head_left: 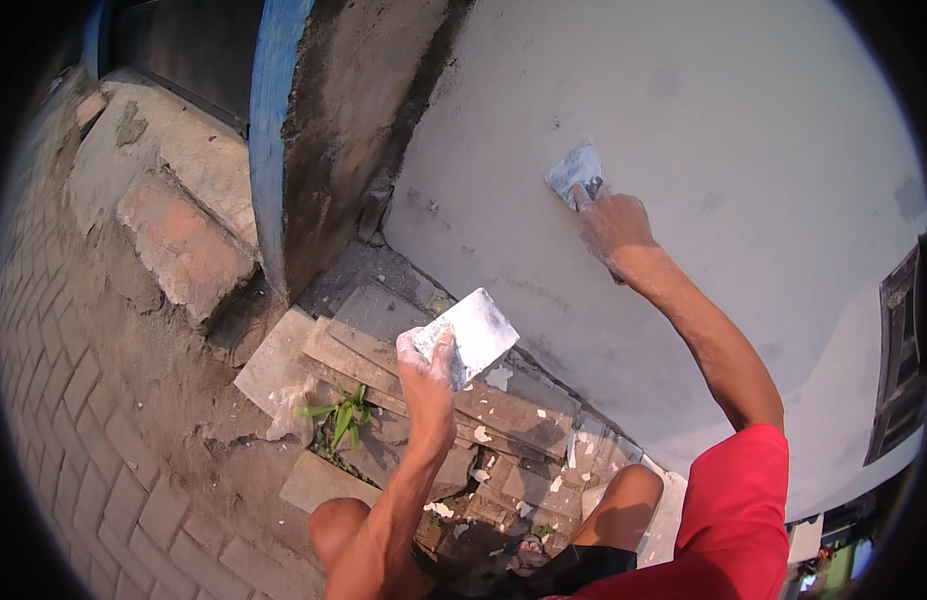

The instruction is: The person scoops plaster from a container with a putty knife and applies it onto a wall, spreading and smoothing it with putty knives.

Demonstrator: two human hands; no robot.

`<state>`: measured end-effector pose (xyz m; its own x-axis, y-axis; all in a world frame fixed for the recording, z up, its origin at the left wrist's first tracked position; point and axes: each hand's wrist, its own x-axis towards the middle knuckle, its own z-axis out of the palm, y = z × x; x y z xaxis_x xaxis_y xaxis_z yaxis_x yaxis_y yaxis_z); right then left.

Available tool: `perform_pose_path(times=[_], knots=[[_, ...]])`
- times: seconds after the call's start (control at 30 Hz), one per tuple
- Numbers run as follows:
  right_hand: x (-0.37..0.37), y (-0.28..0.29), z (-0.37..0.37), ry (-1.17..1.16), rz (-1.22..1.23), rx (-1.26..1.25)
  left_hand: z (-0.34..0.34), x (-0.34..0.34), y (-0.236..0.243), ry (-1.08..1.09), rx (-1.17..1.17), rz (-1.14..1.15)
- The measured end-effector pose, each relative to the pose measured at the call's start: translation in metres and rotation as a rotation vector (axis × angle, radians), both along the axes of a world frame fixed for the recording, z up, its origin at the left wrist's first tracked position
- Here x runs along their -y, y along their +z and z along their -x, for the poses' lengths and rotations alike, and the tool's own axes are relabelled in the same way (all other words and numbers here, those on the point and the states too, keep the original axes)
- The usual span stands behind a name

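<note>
My right hand (616, 228) is closed round the handle of a putty knife (575, 172). Its wide, whitish blade lies against the grey-white wall (683, 130), which has dark smudges around it. Lower and to the left, my left hand (430, 375) grips a flat rectangular plate (475, 335) by its near edge, thumb on top. White paste or dust coats the plate, with a grey patch near one corner. The plate is held out over a stack of tiles, apart from the wall. Pale dust covers the fingers of both hands.
Stacked slabs and tiles (513, 415) with white flakes lie along the wall's foot. A green plant (345, 415) grows among them. To the left stand a blue-edged pillar (275, 130) and a broken brick block (183, 240), beyond herringbone paving (103, 470). A dark window frame (895, 350) is at right.
</note>
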<state>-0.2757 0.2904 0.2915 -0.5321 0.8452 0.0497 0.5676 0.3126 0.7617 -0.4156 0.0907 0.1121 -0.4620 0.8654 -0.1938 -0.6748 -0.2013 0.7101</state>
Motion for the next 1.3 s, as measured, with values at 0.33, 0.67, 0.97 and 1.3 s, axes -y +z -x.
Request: perform_pose_path(times=[0.33, 0.67, 0.97, 1.3], knots=[[0.114, -0.013, -0.045, 0.043, 1.086, -1.116, 0.014, -0.008, 0.003, -0.069, 0.418, -0.145], [0.108, -0.033, -0.08, 0.264, 0.546, -0.874, 0.011, -0.011, 0.001, 0.04, 0.236, -0.242], [0.099, 0.044, -0.047, 0.312, 0.007, 0.009, 0.015, -0.012, 0.007, 0.097, -0.092, -0.215], [-0.028, 0.037, -0.035, 0.45, -0.347, -0.039, 0.002, -0.017, 0.008, 0.024, -0.234, -0.09]])
